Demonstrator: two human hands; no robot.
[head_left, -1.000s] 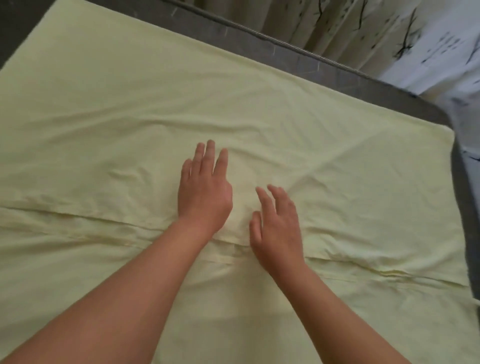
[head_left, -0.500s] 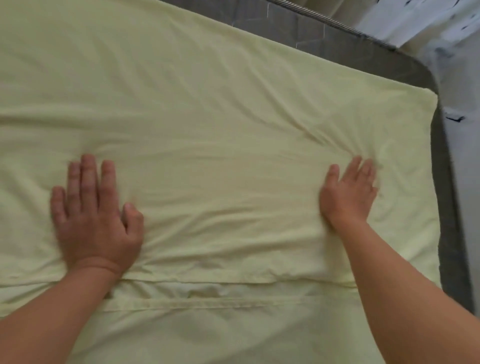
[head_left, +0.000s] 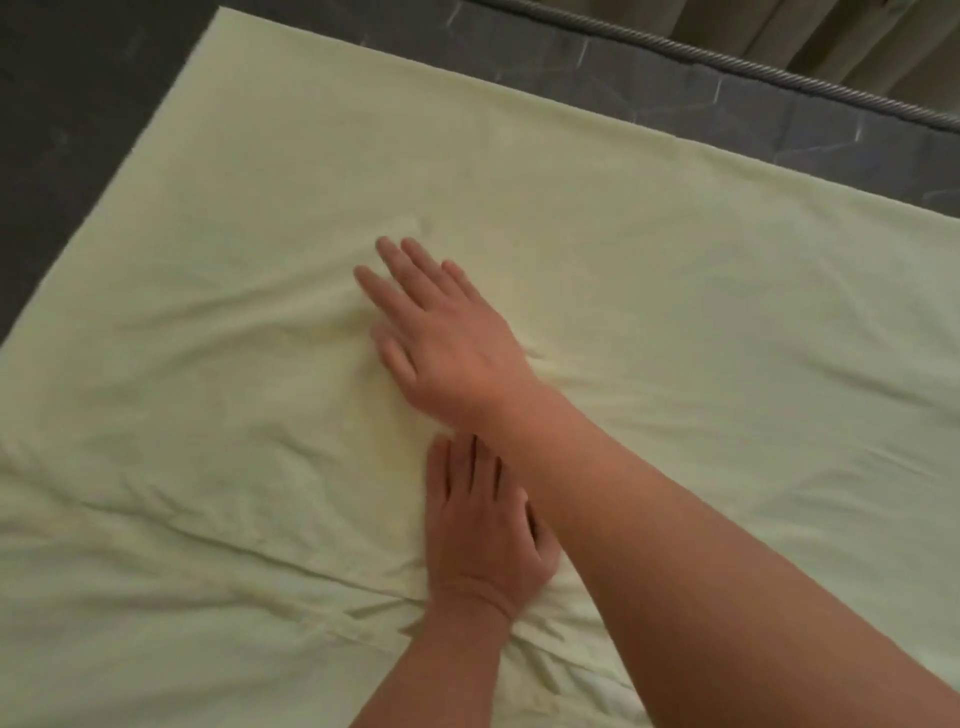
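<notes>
And here's the setting: a bed, its grey mattress (head_left: 675, 98) showing along the far side, with faint pale stitch marks scattered over the quilted cover. The same dark grey runs down the left side, deeper in shadow there. A twisted cord piping (head_left: 727, 65) trims the mattress's far edge, slanting down toward the right. Just beyond it hangs a curtain (head_left: 831, 36) in long beige-olive folds, filling the top right corner. The light is soft, dim and warm, with no hard shadows.
</notes>
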